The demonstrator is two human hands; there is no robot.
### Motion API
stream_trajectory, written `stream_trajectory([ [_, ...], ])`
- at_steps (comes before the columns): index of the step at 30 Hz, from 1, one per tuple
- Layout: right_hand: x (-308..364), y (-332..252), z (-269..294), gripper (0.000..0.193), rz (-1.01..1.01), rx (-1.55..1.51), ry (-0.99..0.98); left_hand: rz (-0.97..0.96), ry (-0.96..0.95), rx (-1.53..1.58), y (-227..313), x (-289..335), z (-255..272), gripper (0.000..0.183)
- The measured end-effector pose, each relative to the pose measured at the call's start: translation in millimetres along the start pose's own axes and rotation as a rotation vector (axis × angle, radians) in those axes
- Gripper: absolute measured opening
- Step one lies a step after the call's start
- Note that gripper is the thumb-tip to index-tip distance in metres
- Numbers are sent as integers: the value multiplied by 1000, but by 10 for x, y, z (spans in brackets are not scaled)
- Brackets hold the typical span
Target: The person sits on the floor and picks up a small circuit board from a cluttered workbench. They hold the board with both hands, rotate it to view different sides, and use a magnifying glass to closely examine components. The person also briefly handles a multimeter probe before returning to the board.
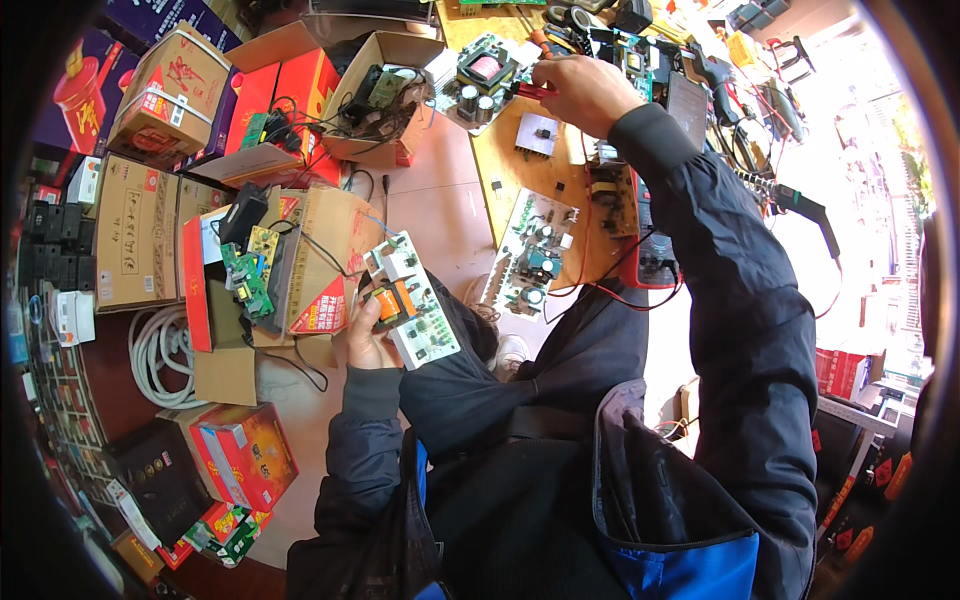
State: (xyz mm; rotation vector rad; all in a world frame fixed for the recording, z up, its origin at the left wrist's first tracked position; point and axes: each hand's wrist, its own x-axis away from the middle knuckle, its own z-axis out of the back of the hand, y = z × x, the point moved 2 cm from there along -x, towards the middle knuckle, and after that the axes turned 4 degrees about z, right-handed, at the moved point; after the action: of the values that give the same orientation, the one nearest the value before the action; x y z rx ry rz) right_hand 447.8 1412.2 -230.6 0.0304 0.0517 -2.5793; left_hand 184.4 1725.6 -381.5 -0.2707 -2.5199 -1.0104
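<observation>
My left hand [368,335] is closed on the edge of a white circuit board [428,332] with an orange-wrapped transformer, tilted above my left thigh. At the far edge of the wooden bench, my right hand [595,92] has its fingers bent around a slim red tool [532,90], whose exact kind is unclear. Right by that hand lies another circuit board [468,104], with a pink-wound transformer and round capacitors. A long populated circuit board [530,255] rests over the bench's near edge. Beside it is a red multimeter [652,262] with red and black leads.
A small white plate [536,134] with a black part lies on the bench [490,165]. Tools and cables crowd its far right. To my left stand open cartons [325,245] of boards and wires, a sealed carton [138,235], a coiled white hose [160,355] and a red box [245,455].
</observation>
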Motion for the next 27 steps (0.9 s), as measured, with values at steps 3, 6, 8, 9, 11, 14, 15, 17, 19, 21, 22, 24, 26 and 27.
stream_trajectory([
  [3, 121, -76, 101, 21, 80, -96, 137, -1, 45, -30, -7, 13, 18, 57],
  [6, 280, -244, 130, 20, 248, -127, 36, -21, 44, -38, -17, -13, 29, 55],
  [8, 358, -387, 89, 15, 360, -147, -8, 4, 49, -29, -25, -36, 36, 55],
  [9, 371, -437, 56, 13, 383, -104, -63, 21, 73, -32, -28, -37, 43, 55],
  [11, 378, -508, -2, 14, 387, -78, -71, -15, 33, -65, -24, -36, 34, 55],
  [14, 361, -536, -51, 14, 398, -83, -73, -22, -6, -29, -29, -26, 16, 57],
  [15, 366, -538, -57, 14, 385, -93, -65, 0, 23, -36, -28, -21, 20, 57],
  [17, 378, -546, -60, 15, 351, -119, -52, -10, 37, -34, -19, -17, 14, 58],
  [19, 374, -553, -65, 16, 346, -116, -85, -16, 32, -37, -10, -17, 6, 57],
  [21, 386, -571, -83, 16, 348, -111, -92, -10, 29, -31, -11, -14, -2, 56],
  [22, 388, -586, -102, 16, 348, -101, -82, -13, 24, -21, -12, -8, -7, 56],
  [24, 378, -633, -156, 17, 363, -91, -38, 3, 3, 12, -10, 0, -24, 49],
  [26, 345, -671, -229, 17, 295, -72, -51, 27, -11, 60, 1, 11, -49, 45],
  [27, 313, -685, -249, 17, 268, -64, -43, 29, -9, 44, 16, 18, -64, 45],
])
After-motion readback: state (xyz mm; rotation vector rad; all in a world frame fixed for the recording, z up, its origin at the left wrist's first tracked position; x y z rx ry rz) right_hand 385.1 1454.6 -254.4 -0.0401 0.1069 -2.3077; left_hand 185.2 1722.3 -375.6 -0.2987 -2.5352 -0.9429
